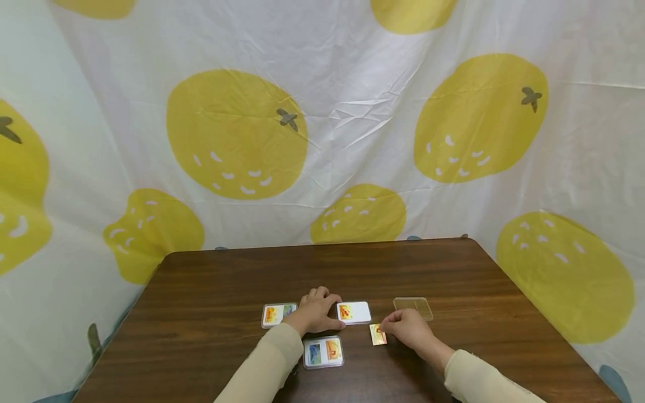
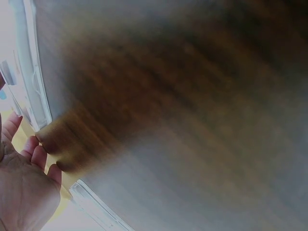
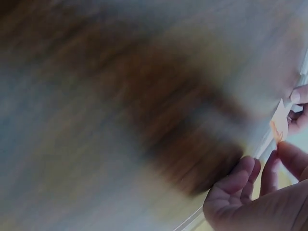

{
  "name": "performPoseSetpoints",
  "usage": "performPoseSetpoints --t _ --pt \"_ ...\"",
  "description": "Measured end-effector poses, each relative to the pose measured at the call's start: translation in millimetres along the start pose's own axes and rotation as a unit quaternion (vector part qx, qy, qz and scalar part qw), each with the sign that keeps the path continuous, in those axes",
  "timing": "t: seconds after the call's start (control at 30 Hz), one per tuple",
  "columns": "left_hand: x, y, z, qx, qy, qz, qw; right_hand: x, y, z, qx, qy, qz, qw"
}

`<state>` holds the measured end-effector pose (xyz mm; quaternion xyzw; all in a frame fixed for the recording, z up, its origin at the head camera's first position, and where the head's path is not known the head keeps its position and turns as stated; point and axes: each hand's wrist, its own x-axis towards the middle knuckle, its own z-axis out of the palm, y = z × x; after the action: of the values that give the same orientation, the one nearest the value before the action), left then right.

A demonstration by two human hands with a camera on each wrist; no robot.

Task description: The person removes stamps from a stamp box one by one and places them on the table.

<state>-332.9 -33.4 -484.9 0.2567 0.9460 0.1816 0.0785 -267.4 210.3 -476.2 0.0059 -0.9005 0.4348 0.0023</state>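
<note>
My left hand [image 1: 316,312] rests on the table and holds the left end of a clear plastic case [image 1: 364,313] between thumb and forefinger. Inside this case, an orange-yellow picture fills the left half, while the right half is white. Just right of and below it, my right hand [image 1: 409,329] pinches a small orange-and-yellow picture card [image 1: 377,336] by its right side. The card [image 3: 279,122] also shows tilted at the fingertips in the right wrist view. Beside my left hand lies another case [image 1: 272,315] with two pictures, partly covered by the hand.
A third case [image 1: 323,352] with a blue and an orange picture lies nearer me, below my left hand. A clear plastic cover [image 1: 420,305] lies beyond my right hand. The brown wooden table [image 1: 227,280] ends at a lemon-print curtain [image 1: 342,67].
</note>
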Motion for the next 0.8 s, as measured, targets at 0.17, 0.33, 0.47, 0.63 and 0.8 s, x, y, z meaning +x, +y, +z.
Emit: performPoseSetpoints --t 0.17,0.33,0.47,0.63,0.8 --pt "-0.4 0.3 -0.7 -0.001 -0.002 -0.002 1.0000 -0.9 -2.1 0.6 -0.043 0.018 0.011 0.999" --pt "-0.5 0.0 0.3 -0.002 -0.002 -0.001 1.0000 -0.7 -2.1 0.9 -0.080 0.016 0.020 0.996" --pt "-0.3 -0.5 1.1 -0.002 0.000 0.001 1.0000 0.5 -2.3 2.2 -0.105 0.017 0.019 0.994" --pt "-0.9 -0.5 1.2 -0.005 -0.001 -0.002 1.0000 1.4 -2.7 3.5 -0.121 0.023 0.008 0.992" --pt "-1.1 -0.3 0.1 -0.008 -0.004 -0.004 1.0000 1.4 -2.4 3.2 -0.122 0.024 0.003 0.992"
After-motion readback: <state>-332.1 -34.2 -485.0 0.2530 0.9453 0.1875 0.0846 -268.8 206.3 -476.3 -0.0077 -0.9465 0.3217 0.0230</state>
